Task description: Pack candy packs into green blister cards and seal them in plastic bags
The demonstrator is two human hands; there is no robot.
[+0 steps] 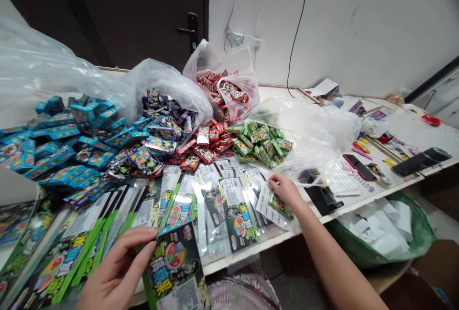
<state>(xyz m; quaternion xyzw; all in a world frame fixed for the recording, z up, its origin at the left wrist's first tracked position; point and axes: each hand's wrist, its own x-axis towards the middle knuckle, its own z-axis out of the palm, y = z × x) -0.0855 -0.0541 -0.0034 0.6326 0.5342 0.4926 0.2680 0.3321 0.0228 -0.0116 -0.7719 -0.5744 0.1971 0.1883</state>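
Observation:
My left hand (pixel 120 267) pinches the top edge of a black and green printed packet (pixel 177 264) between thumb and fingers, at the table's front edge. My right hand (pixel 285 189) is closed, its fingertips on the upper edge of a white sheet of printed labels (pixel 265 201). Partly under that hand, a small green box (pixel 280 206) lies on the sheet. Between the hands, flat printed packets (pixel 238 221) lie overlapping on the table. More packets (pixel 59 267) fan out on the left.
Piles of small blue boxes (pixel 71 138), purple boxes (pixel 165 114), red boxes (pixel 204 145) and green boxes (pixel 263 143) line the back, among clear plastic bags (pixel 304 123). A black tape dispenser (pixel 319 193) and a phone (pixel 359 166) lie right. A green sack (pixel 412 226) stands below.

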